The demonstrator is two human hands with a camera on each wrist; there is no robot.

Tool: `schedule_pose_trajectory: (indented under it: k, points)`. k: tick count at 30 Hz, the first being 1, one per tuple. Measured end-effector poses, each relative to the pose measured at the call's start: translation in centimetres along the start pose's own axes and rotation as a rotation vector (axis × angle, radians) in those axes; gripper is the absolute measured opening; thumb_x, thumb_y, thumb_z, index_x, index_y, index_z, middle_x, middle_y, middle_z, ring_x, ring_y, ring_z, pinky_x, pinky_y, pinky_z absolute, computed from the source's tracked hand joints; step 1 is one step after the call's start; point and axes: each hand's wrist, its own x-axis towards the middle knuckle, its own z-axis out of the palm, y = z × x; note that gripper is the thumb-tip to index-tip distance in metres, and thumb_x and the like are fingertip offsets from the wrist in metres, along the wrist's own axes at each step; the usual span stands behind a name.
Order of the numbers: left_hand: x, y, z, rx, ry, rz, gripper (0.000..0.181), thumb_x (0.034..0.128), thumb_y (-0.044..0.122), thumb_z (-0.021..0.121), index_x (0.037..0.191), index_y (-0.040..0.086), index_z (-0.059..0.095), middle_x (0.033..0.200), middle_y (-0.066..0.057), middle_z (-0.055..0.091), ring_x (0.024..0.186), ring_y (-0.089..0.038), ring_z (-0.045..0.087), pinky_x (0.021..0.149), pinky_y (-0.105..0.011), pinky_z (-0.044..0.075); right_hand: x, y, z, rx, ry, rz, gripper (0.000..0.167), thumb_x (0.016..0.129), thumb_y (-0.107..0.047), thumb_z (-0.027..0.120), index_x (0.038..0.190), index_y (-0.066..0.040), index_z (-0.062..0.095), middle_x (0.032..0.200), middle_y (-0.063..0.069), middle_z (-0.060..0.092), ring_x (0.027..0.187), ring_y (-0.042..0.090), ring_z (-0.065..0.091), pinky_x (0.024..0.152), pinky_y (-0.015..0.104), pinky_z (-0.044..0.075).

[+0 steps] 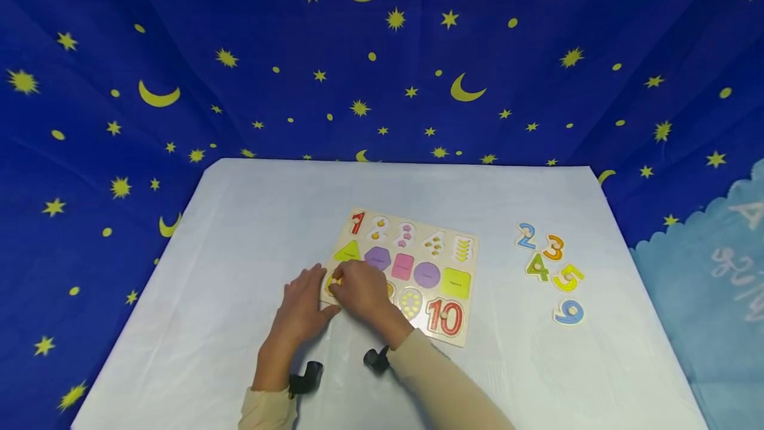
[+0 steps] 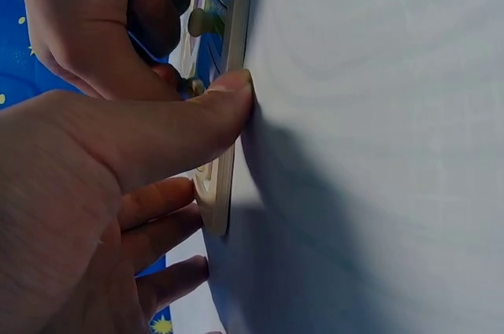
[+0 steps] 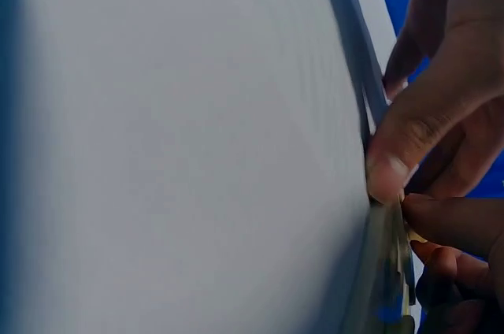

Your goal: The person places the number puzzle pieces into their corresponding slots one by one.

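Observation:
A wooden number puzzle board (image 1: pixel 389 219) lies on the table. My left hand (image 1: pixel 301 304) rests at its lower left corner, with fairly straight fingers along the left side and the thumb against the near edge, as the left wrist view shows. My right hand (image 1: pixel 364 290) reaches over the bottom row and pinches a yellow number piece (image 1: pixel 330 282) at the lower left slot. The hand hides most of that piece and its neighbours. A red 1 (image 1: pixel 357 222) and a red 10 (image 1: pixel 445 317) sit in their slots.
Right of the board lie loose number pieces: a blue 2 (image 1: pixel 526 236), an orange 3 (image 1: pixel 554 247), a green 4 (image 1: pixel 537 267), a yellow 5 (image 1: pixel 568 278) and a blue 9 (image 1: pixel 569 312). The white table (image 1: pixel 251 217) meets a dark blue starred cloth (image 1: pixel 286 98) behind.

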Motion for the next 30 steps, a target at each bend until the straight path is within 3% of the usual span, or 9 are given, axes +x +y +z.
schedule_pose_trajectory:
  k: [9,18,25,30]
  points:
    - [0.2,0.2,0.0,0.012,-0.020,-0.035,0.081,0.0799,0.029,0.078,0.145,0.002,0.038,0.153,-0.016,0.030,0.142,-0.036,0.019,0.110,-0.061,0.010,0.3,0.1,0.5,0.015,-0.018,-0.022,0.018,0.079,-0.031,0.075,0.091,-0.017,0.076,0.070,-0.012,0.062,0.062,0.009,0.055,0.049,0.024,0.041]
    - [0.2,0.2,0.0,0.007,-0.010,-0.024,0.080,0.0794,0.027,0.079,0.143,0.001,0.039,0.152,-0.017,0.031,0.141,-0.037,0.020,0.109,-0.063,0.011,0.4,0.0,0.5,0.032,-0.033,-0.025,0.016,0.079,-0.027,0.076,0.090,-0.016,0.076,0.067,-0.013,0.061,0.062,0.007,0.053,0.049,0.023,0.040]
    - [0.0,0.3,-0.1,0.002,-0.018,-0.031,0.080,0.0797,0.026,0.078,0.144,0.001,0.038,0.152,-0.017,0.031,0.142,-0.038,0.019,0.110,-0.062,0.010,0.4,0.3,0.3,0.040,-0.064,-0.028,0.020,0.081,-0.029,0.074,0.096,-0.017,0.076,0.074,-0.012,0.065,0.065,0.008,0.056,0.052,0.024,0.042]
    - [0.0,0.2,-0.1,0.014,-0.015,-0.025,0.079,0.0807,0.026,0.078,0.144,0.000,0.038,0.152,-0.018,0.031,0.141,-0.038,0.019,0.109,-0.063,0.010,0.2,0.8,-0.7,0.086,-0.039,-0.004,0.027,0.081,-0.033,0.073,0.103,-0.017,0.074,0.068,-0.013,0.055,0.061,0.005,0.050,0.051,0.025,0.041]
